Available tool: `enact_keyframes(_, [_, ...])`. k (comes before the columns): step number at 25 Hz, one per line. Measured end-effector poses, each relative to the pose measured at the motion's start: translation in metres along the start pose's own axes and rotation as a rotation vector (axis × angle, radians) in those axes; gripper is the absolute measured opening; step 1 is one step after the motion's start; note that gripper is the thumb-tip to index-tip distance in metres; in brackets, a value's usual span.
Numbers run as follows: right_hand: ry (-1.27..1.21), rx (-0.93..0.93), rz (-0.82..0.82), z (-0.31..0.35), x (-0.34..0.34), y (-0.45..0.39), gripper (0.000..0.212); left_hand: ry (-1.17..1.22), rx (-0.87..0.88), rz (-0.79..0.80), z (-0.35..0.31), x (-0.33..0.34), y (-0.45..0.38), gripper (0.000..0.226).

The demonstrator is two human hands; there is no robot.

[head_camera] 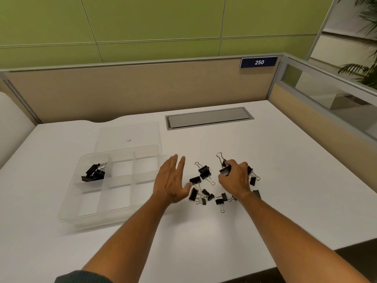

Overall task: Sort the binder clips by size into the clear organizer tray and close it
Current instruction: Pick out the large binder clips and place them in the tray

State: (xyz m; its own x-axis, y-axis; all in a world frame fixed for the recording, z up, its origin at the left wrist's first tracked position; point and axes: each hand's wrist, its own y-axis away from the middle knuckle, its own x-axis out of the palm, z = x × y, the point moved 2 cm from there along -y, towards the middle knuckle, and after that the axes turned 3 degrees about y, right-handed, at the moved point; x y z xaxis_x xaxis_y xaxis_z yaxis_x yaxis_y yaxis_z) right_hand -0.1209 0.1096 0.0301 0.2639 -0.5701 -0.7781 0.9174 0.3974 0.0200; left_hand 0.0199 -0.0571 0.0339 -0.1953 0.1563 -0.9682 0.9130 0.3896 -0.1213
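A clear organizer tray (pixel 73 205) with several compartments lies on the white desk at the left. Its back-left compartment holds a few large black binder clips (pixel 93 173). The tray's clear lid (pixel 128 132) lies flat behind it. A loose pile of black binder clips (pixel 204 186) of mixed sizes is spread to the right of the tray. My right hand (pixel 234 179) grips a large binder clip (pixel 224 168) at the pile's far side, its wire handle sticking up. Between the tray and the pile, my left hand (pixel 170 179) hovers with straight fingers, holding nothing.
A grey cable hatch (pixel 209 117) is set into the desk behind the clips. Beige partition walls (pixel 142 88) close the desk at the back and right. The desk's front edge (pixel 306 245) runs near my right forearm.
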Motion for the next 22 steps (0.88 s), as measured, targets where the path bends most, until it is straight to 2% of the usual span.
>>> enact_keyframes(8, [-0.191,-0.036,-0.002,0.053,0.031,0.000,0.029,-0.019,-0.073,-0.039,0.058,-0.025,0.015,0.086])
enact_keyframes(12, [-0.170,-0.074,0.005,0.081,0.049,0.002,0.020,-0.068,-0.108,-0.052,0.089,-0.034,0.024,0.087])
enact_keyframes(22, [-0.139,-0.165,0.059,0.149,0.096,0.006,0.011,-0.104,-0.217,-0.095,0.161,-0.049,0.044,0.097])
